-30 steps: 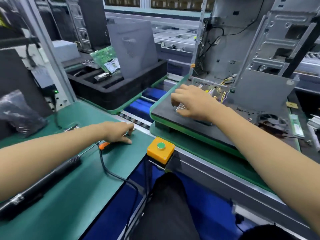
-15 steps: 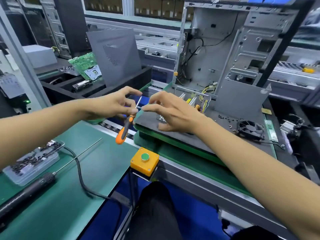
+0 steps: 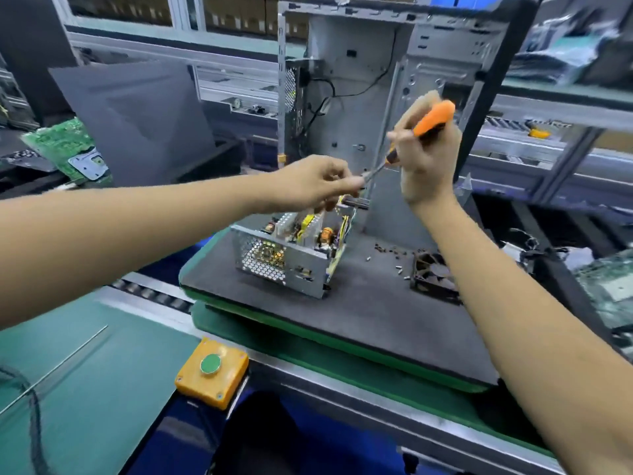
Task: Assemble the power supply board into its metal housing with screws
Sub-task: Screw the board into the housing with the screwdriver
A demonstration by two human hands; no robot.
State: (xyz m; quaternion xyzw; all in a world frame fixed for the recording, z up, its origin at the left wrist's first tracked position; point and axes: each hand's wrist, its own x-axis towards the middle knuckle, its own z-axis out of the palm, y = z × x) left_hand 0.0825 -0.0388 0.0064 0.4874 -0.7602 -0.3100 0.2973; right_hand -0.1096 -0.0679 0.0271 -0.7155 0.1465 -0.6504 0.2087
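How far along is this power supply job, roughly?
Done: the board already sits inside its metal housing. In hand: the right hand grips an orange screwdriver while the left hand pinches at its tip, apparently loading a screw. Left: driving screws; several lie loose on the mat.

Your right hand (image 3: 426,156) is raised, wrist bent, fingers curled tight in a grip with the knuckles toward you. Your left hand (image 3: 320,186) reaches across beside it, slightly lower, fingertips pinched together and pointing right. Both forearms are bare and stretched forward.
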